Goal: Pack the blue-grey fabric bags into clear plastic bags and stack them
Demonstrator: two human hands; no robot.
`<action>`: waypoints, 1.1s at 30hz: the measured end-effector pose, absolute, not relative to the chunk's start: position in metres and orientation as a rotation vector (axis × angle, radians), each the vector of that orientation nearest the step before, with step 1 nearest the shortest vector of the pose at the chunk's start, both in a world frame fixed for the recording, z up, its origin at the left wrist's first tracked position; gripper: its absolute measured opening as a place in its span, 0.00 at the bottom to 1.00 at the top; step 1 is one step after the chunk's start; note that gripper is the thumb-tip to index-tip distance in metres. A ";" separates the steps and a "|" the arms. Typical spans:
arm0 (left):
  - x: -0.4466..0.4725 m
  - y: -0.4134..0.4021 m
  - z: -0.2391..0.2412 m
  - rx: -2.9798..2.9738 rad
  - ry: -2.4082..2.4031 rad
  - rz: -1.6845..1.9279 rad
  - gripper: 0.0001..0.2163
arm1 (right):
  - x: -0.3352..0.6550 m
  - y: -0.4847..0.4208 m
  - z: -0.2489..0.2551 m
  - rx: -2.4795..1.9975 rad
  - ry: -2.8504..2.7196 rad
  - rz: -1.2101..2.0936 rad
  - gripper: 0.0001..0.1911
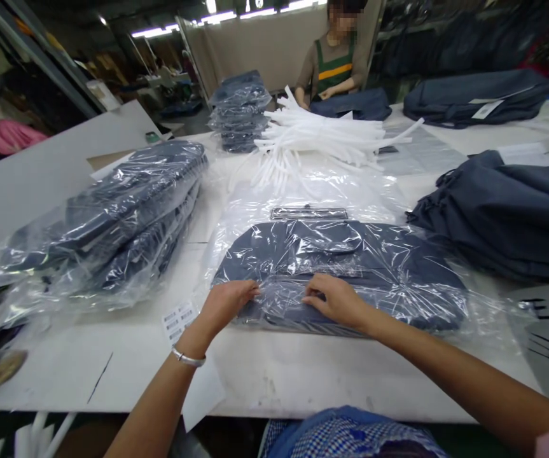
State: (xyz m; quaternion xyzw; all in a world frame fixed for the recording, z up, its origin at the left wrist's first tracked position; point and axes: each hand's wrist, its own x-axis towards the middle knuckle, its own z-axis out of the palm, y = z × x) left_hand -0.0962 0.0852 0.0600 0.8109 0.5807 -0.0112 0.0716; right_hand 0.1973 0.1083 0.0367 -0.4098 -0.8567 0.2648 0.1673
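A dark blue fabric bag [398,257] lies flat in front of me inside a clear plastic bag [312,308]. Over the near left part of it, my left hand [226,304] is closed, thumb and fingers pinching the plastic film. My right hand [335,300] is a short way to the right, its fingers curled in a pinch on the same film near the middle. A printed warning box [308,214] shows on the plastic beyond the fabric bag. Beside my left wrist lies a sheet of barcode labels [179,319].
Plastic-wrapped bags are piled at left [112,203], with another wrapped stack [240,111] farther back. White foam strips [322,133] lie heaped behind the work. Unwrapped dark blue bags [507,216] are at right. A co-worker [334,63] stands across the table.
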 end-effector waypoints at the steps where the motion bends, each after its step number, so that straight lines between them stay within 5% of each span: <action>1: -0.099 0.086 0.059 2.464 1.736 0.005 0.12 | 0.197 0.111 0.034 -1.123 -2.441 0.714 0.07; 7: -0.110 0.077 0.039 2.600 1.640 0.075 0.11 | 0.198 0.110 0.000 -0.980 -2.541 0.565 0.12; 14: -0.113 0.082 0.035 2.381 1.797 0.086 0.15 | 0.205 0.117 0.001 -1.155 -2.493 0.880 0.14; 23: -0.097 0.099 0.035 2.516 1.930 -0.035 0.21 | 0.209 0.136 -0.016 -1.286 -2.485 0.371 0.17; 33: -0.122 0.123 0.045 2.565 1.838 -0.018 0.23 | 0.206 0.138 -0.025 -1.207 -2.515 0.307 0.14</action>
